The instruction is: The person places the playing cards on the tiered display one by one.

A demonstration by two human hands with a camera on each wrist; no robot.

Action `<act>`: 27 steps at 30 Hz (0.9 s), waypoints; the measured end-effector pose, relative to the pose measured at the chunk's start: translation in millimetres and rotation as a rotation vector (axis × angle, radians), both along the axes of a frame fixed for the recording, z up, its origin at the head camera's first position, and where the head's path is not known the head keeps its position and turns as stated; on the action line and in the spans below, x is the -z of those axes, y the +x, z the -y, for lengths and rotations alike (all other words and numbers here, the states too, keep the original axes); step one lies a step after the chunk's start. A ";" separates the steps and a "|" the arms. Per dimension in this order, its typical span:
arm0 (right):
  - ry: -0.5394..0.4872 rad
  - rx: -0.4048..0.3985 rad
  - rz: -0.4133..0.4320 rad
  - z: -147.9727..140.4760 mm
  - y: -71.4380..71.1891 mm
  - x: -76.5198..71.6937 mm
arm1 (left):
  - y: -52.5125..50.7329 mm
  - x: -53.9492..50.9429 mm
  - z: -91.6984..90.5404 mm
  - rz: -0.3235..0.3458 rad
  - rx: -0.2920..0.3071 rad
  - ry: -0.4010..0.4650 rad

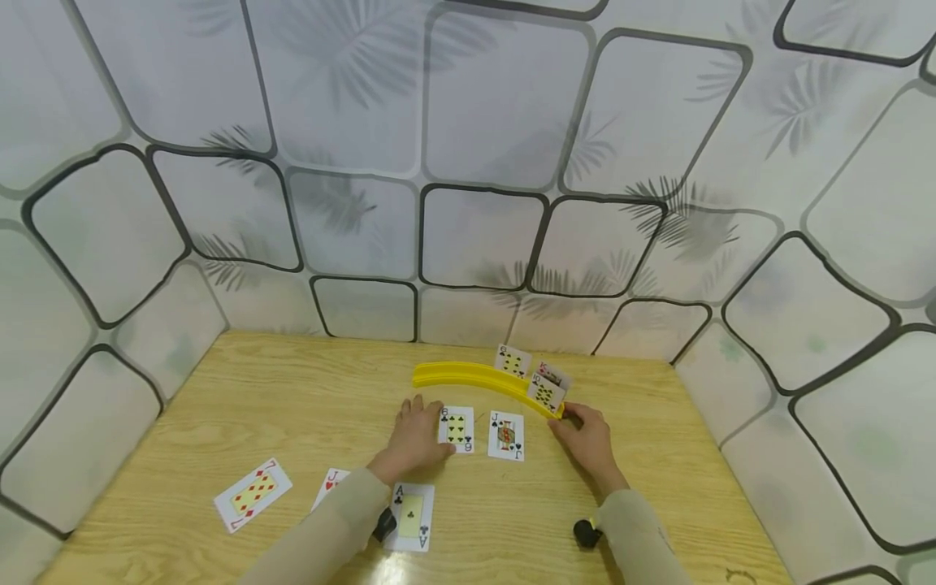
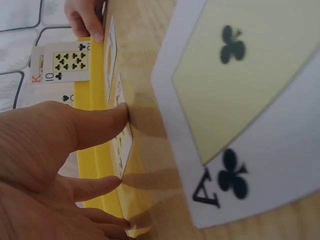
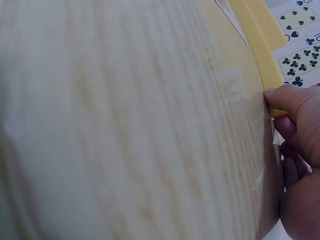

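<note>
My left hand (image 1: 417,439) lies at the left side of the six of clubs (image 1: 457,429), its thumb and index fingertips touching the card, fingers fairly straight. To the right of that card the jack of spades (image 1: 506,435) lies face up. Behind both stands a curved yellow card rack (image 1: 457,374) holding a black six (image 1: 513,361), a red king (image 1: 553,374) and the ten of clubs (image 1: 545,393), which overlaps the king. With thumb and fingers my right hand (image 1: 588,443) pinches the rack's right end; in the right wrist view the thumb (image 3: 287,97) presses its front side.
The ace of clubs (image 1: 413,517) lies by my left wrist. A red jack (image 1: 331,483) is partly under my left sleeve. The seven of diamonds (image 1: 253,495) lies tilted at the far left. A patterned wall (image 1: 366,309) borders the wooden table (image 1: 512,520) behind and at the sides.
</note>
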State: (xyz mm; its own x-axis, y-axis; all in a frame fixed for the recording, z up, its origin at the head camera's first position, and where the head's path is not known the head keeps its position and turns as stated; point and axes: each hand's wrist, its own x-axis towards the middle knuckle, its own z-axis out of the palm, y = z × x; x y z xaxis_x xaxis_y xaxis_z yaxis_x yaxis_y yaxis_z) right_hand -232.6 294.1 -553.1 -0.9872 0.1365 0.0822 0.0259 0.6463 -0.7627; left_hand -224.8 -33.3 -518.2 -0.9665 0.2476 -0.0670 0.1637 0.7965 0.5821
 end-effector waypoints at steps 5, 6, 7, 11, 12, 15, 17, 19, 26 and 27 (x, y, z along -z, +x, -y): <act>-0.008 -0.001 -0.002 0.0 -0.6 0.3 | -3.0 -3.0 -2.3 0.024 -0.001 -0.009; -0.010 -0.001 -0.002 0.0 -0.7 0.4 | -3.3 -3.8 -2.8 0.027 -0.001 -0.012; -0.013 -0.002 -0.001 0.1 -0.8 0.5 | -4.0 -3.9 -3.3 0.031 -0.001 -0.014; -0.019 -0.003 0.004 -0.2 -1.1 0.9 | -3.5 -7.0 -4.6 0.068 -0.005 -0.021; -0.018 -0.003 0.005 -0.3 -1.1 0.8 | -3.2 -7.4 -4.8 0.076 -0.005 -0.022; -0.015 -0.004 0.006 -0.1 -1.1 -0.1 | -2.1 -9.2 -4.6 0.090 -0.004 -0.027; -0.016 -0.004 0.008 0.2 -0.9 -1.0 | -1.8 -10.3 -4.4 0.092 0.001 -0.028; -0.019 -0.004 0.011 0.6 -0.5 -1.7 | -1.5 -11.2 -4.4 0.092 0.003 -0.025; -0.014 0.001 0.018 0.6 0.1 -1.3 | -2.1 -13.5 -5.7 0.082 0.004 -0.039; -0.014 0.001 0.018 0.6 0.1 -1.3 | -2.1 -13.7 -6.0 0.078 0.002 -0.043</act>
State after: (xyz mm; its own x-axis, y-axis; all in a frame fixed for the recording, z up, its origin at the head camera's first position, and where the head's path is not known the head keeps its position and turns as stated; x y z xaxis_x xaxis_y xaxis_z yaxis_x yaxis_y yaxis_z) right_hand -232.5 293.4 -551.9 -0.9884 0.1385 0.0621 0.0406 0.6354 -0.7711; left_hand -226.9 -27.3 -504.5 -0.9574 0.2452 -0.1526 0.1214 0.8209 0.5580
